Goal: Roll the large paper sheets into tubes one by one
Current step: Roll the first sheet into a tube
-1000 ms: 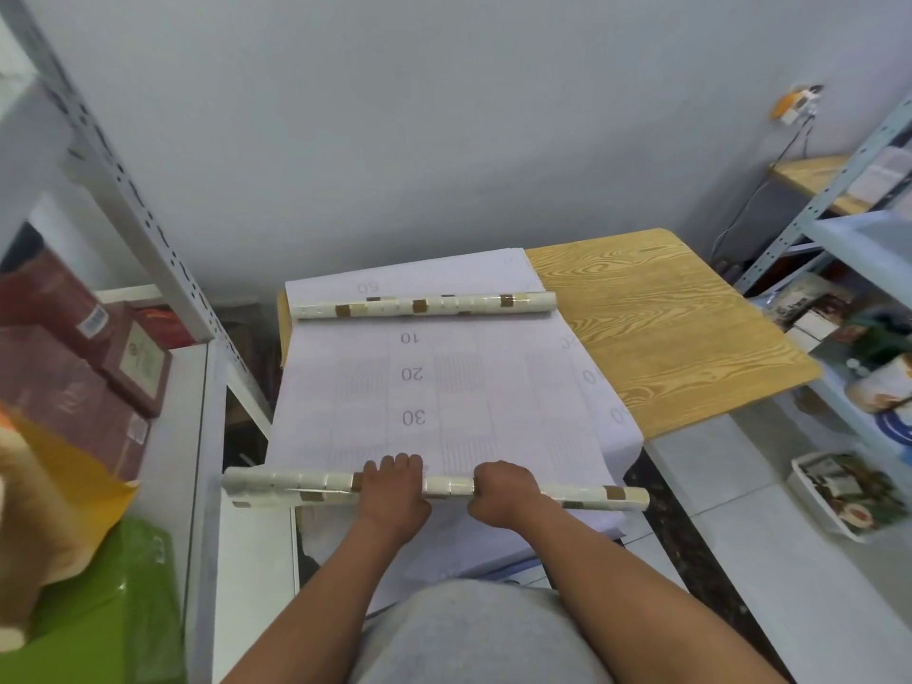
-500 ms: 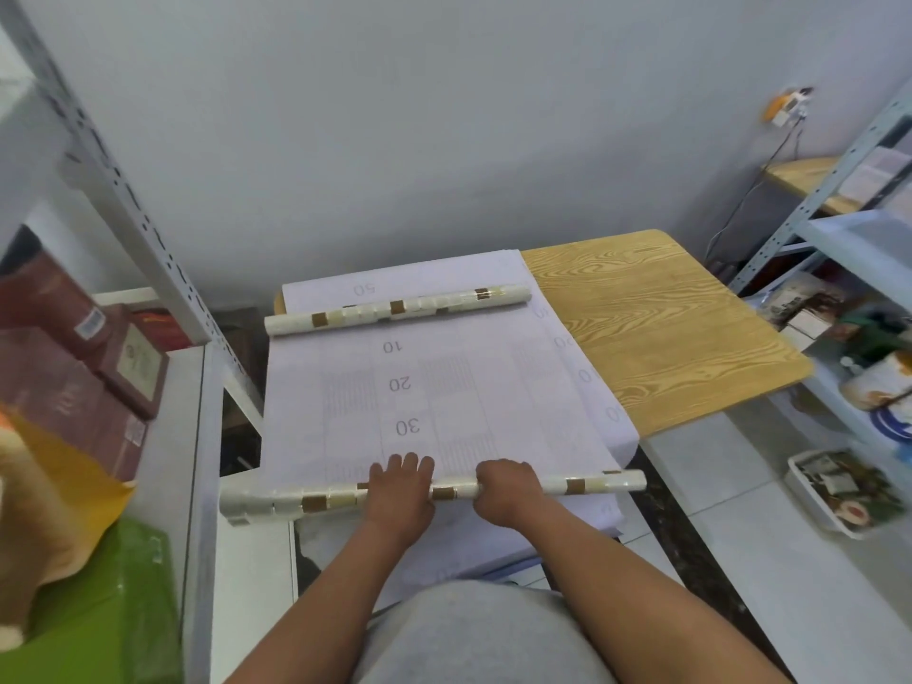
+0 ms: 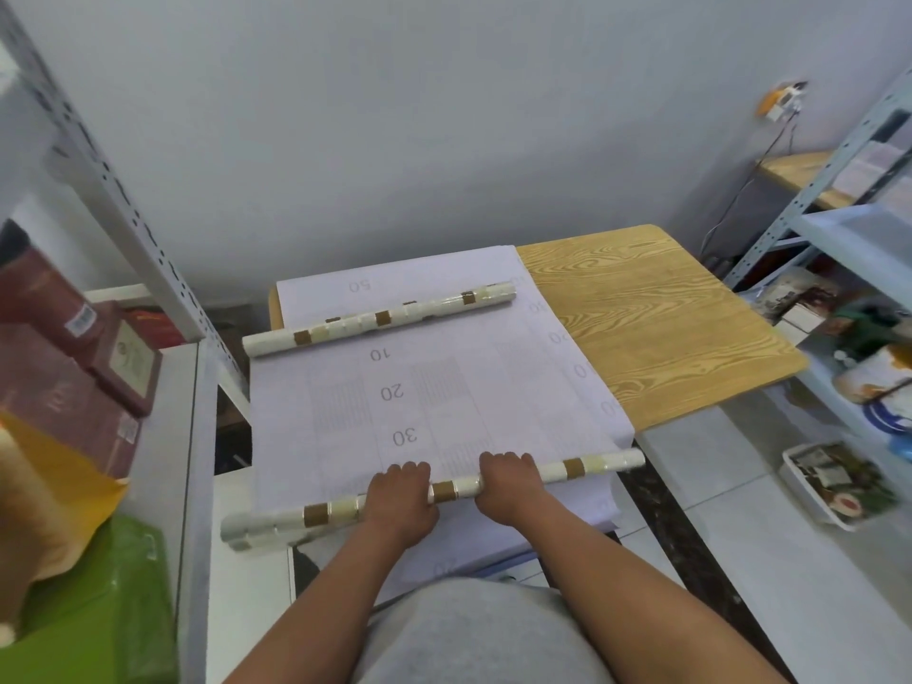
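The paper sheet [image 3: 434,397] is pale lilac-white with faint grey numerals and hatched blocks; both rolled tubes [image 3: 380,319] are cream with brown and tan squares; at 2 o'clock the table [image 3: 651,328] shows yellow-brown wood grain; the wall [image 3: 444,116] is plain grey-blue

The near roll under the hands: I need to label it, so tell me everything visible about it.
The near roll is a long, thin tube, cream-white and glossy, with brown and beige squares along it. It lies across the near edge of the white printed sheet, tilted so that its right end sits farther away. The left end overhangs the sheet. The left hand and right hand lie over its middle, fingers curled across the top.
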